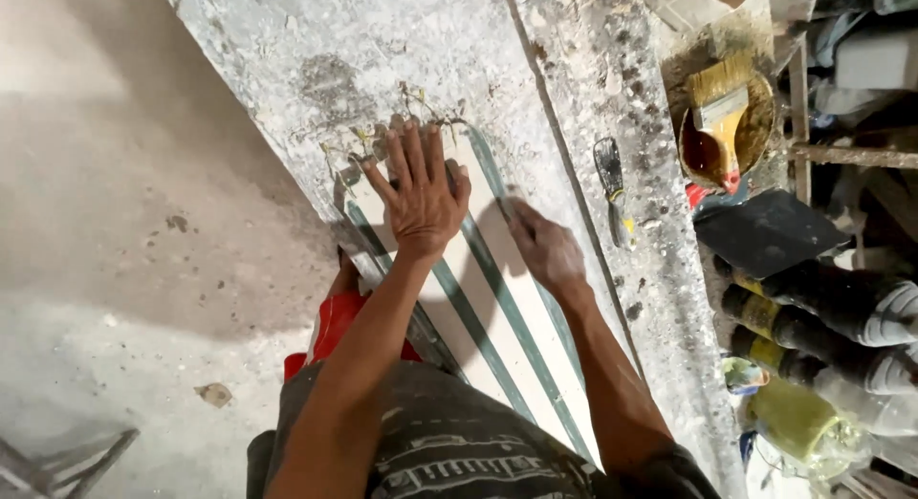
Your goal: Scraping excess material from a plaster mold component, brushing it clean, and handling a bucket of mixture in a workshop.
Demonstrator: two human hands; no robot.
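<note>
Your left hand (421, 198) lies flat, fingers spread, on the far end of the panel (497, 317), a long pale board with dark green strips running its length, which rests on the rough grey surface (316, 50) and reaches from your waist out to where dried yellowish glue threads cling at its far end. Your right hand (545, 246) sits just right of the left, on the panel's right-hand strip, its grip pressed together around something thin; the view is too dim there to say whether that is a small tool or only the strip's edge. The panel looks stiff, flat and fairly light, with a smooth face that would slide under a dry palm, so flat downward pressure like your left hand's suits it better than a pinch. To lift it, the long edges would be the place, since the thin strips look likely to peel or snap if pulled. The surface itself is crusted and gritty, hard on a smooth face. Right of the panel lies a putty knife (612, 188) with a dark blade, and beyond it a rusty, sticky-looking can (760, 126) holds a glue-coated brush (719, 112). Nearer you, right of the panel, lie dark cartridges (822, 308) with yellow bands.
</note>
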